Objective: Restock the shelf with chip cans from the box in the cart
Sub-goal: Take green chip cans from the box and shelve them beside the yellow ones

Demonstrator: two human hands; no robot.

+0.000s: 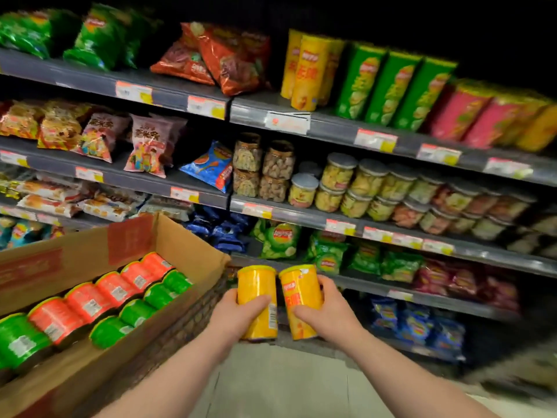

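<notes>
My left hand (238, 312) grips one yellow chip can (256, 286), and my right hand (328, 312) grips a second yellow chip can (298, 289). Both cans stand nearly upright, side by side, in front of the lower shelves. To the left, an open cardboard box (90, 257) in the cart holds several green and orange-red cans (90, 303) lying on their sides. On the top shelf (331, 125), yellow cans (304, 70) stand next to green cans (391, 89) and pink cans (470, 119).
Shelves fill the view: chip bags at the upper left, clear snack jars (346, 182) in the middle right, green and blue bags lower down. The cart's dark wire basket (187, 321) edges the box. Pale floor (286, 384) lies below my arms.
</notes>
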